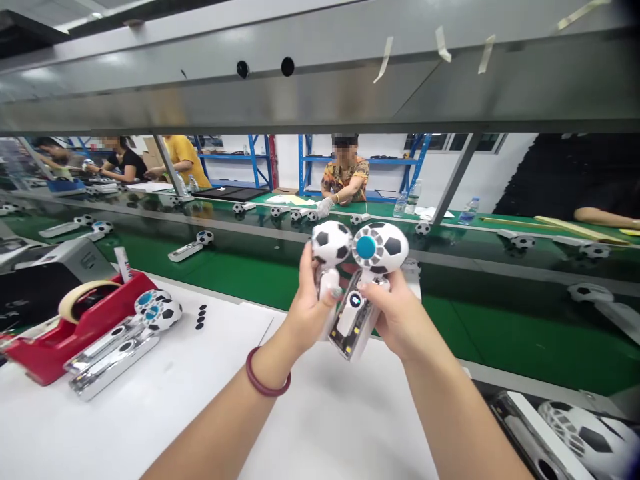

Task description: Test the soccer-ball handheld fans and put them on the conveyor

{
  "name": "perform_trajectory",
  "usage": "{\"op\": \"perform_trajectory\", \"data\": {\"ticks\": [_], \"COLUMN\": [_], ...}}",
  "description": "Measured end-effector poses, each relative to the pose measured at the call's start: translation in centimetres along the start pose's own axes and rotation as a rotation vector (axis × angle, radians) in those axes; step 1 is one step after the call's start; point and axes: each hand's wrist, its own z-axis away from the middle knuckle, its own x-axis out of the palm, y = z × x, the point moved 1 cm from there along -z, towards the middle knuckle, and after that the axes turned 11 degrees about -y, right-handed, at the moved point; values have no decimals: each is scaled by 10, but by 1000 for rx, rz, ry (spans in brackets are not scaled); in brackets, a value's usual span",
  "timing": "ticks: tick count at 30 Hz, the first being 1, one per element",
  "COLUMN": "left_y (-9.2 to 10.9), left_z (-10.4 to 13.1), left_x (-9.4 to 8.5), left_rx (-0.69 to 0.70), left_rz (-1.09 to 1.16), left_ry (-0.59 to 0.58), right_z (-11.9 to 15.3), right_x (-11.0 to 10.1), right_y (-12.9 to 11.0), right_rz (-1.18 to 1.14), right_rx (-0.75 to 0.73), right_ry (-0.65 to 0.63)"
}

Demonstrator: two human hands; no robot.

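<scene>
Each of my hands grips a handheld fan with a round, black-and-white football-patterned head, held up above the front edge of the green belt. My left hand (313, 303) is wrapped round the handle of the left fan (331, 243), whose head faces away. In my right hand (400, 310) is the other fan (381, 248); a blue disc shows in its grille. Its clear-fronted handle has a small lit display, and my right thumb presses near it. The two heads are touching or almost so. Two more such fans (163, 313) lie on the white table to the left.
A red tape dispenser (37, 357) and several black dots (201, 317) are on the white table (200, 413). More fans lie along the green belt (240, 267), and another fan (590, 427) is at lower right. Overhead runs a metal shelf (320, 100). A gloved co-worker (345, 180) sits opposite.
</scene>
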Motion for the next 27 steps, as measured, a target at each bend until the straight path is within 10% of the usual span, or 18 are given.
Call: {"op": "perform_trajectory", "data": {"ticks": [10,20,27], "left_y": [-2,-87,-102], "left_z": [-2,21,46], "left_x": [-10,-17,-31], "left_rx": [-190,-251,-637], "left_rz": [-42,-18,342], "left_ry": [129,45,-217], "right_z": [-8,-16,-3], "right_x": [-11,-52,-61], "right_y": [17,84,130], "right_rz": [24,233,10], "right_rx": [9,-141,242], "right_ry": [46,-7,44]}}
